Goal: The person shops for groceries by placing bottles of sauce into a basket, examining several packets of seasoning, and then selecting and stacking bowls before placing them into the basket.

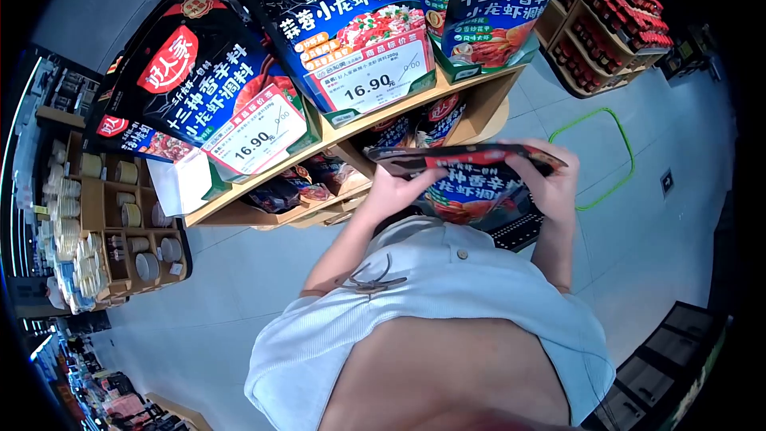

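Close in front of my body I hold a dark seasoning pouch (472,189) with red and white lettering and a food picture. My left hand (397,190) grips its left side, thumb across the front. On the opposite side my right hand (552,183) is closed on the pouch too, fingers behind the top edge. The pouch is tilted, so its top edge faces me. Just beyond it is a wooden shelf (327,142) bearing similar upright pouches (351,12), several with price cards (369,80) reading 16.90.
More pouches (303,183) lie in the compartments below the shelf top. Left, a wooden rack (120,215) holds bowls and plates. A shelf unit (610,24) with red-topped jars stands upper right. A green outline (634,152) marks the tiled floor.
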Motion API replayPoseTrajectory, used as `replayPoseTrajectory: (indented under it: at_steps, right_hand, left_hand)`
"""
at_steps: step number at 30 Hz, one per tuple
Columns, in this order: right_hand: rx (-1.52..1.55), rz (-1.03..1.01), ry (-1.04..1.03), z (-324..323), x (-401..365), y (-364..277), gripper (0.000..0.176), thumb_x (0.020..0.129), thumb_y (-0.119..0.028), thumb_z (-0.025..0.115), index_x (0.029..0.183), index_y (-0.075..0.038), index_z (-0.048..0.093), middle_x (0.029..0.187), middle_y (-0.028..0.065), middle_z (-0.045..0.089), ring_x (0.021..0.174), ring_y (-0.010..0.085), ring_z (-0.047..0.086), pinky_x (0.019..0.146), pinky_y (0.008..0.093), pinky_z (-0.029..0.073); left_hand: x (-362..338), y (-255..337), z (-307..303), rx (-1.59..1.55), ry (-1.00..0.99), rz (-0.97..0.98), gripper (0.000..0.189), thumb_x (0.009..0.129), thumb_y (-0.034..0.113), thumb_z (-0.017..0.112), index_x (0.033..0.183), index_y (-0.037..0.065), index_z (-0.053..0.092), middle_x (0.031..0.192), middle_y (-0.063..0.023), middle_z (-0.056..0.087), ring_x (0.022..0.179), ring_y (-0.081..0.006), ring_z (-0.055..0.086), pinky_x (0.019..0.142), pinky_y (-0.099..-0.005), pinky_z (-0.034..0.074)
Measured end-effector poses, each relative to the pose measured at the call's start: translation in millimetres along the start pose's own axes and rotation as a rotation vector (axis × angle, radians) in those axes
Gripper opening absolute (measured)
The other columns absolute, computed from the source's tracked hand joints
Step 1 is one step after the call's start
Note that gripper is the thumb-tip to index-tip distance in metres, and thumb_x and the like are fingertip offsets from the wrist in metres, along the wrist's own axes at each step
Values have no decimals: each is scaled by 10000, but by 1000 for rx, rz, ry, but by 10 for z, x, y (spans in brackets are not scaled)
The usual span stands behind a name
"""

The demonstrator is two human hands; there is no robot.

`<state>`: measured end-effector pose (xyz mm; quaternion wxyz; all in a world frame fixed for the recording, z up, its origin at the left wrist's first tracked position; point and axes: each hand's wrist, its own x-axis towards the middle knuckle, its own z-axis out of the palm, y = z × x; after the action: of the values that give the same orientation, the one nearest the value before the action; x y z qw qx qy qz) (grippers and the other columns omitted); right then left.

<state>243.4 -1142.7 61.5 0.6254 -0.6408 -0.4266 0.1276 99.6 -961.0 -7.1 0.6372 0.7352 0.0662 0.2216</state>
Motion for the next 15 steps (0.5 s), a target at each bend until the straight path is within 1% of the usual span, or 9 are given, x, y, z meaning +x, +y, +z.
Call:
replayPoseTrajectory:
  at_steps: [2,5,8,10,11,12,13,14,15]
  right_hand:
    - [-38,-82,36,39,117,-106,165,773,6,663,925,70,655,815,91,682,700,98,613,659,209,477]
    - [183,58,65,61,204,-128,199,790,-21,667,968,66,654,828,59,677,716,100,611,668,221,491]
    - [282,-145,23,127,375,-144,329,823,-92,658,1112,50,591,1027,108,643,886,117,598,783,243,477]
    - [315,-261,-87,80,481,-48,414,824,-165,672,1160,40,545,1107,111,608,962,125,574,835,261,462]
    - [357,-88,-129,16,427,168,431,810,-206,691,1135,35,541,1075,92,616,947,130,579,829,271,467]
    - [382,-59,-112,61,391,223,425,800,-218,699,1104,34,543,1035,77,623,930,134,583,827,277,469]
    - [305,-1,-226,71,372,247,459,780,-229,718,1112,31,535,1031,81,622,926,134,583,822,280,472]
    - [225,53,-340,81,354,244,494,761,-240,736,1119,28,527,1028,84,621,923,135,583,817,283,475]
    - [98,165,-395,125,323,196,552,719,-253,769,1127,21,518,1028,86,619,920,138,584,807,280,483]
  left_hand:
    - [113,52,-44,22,89,201,227,754,43,719,962,-11,648,913,-56,669,838,-103,601,771,-269,480]
    - [130,212,-107,-10,128,173,227,759,67,722,967,2,655,922,-50,669,841,-110,601,771,-267,477]
    - [177,331,-150,25,173,201,230,759,56,717,974,3,655,938,-50,666,850,-114,600,781,-271,477]
    - [179,415,-186,40,207,240,230,765,57,710,980,-2,652,953,-58,659,856,-115,596,782,-272,477]
    - [175,433,-206,-7,233,228,234,768,55,707,985,-7,648,949,-61,660,853,-115,597,777,-269,480]
    - [167,444,-230,-55,261,214,238,770,54,704,990,-13,644,946,-64,660,850,-116,597,771,-267,482]
    - [178,459,-287,-12,266,251,250,775,50,698,1003,-29,632,932,-71,661,837,-120,603,756,-262,488]
    - [175,505,-302,-41,321,269,258,779,53,695,1010,-39,625,921,-72,662,817,-119,609,738,-256,494]
    - [174,590,-309,-57,334,269,262,782,59,694,1014,-40,624,923,-74,663,812,-116,610,734,-253,495]
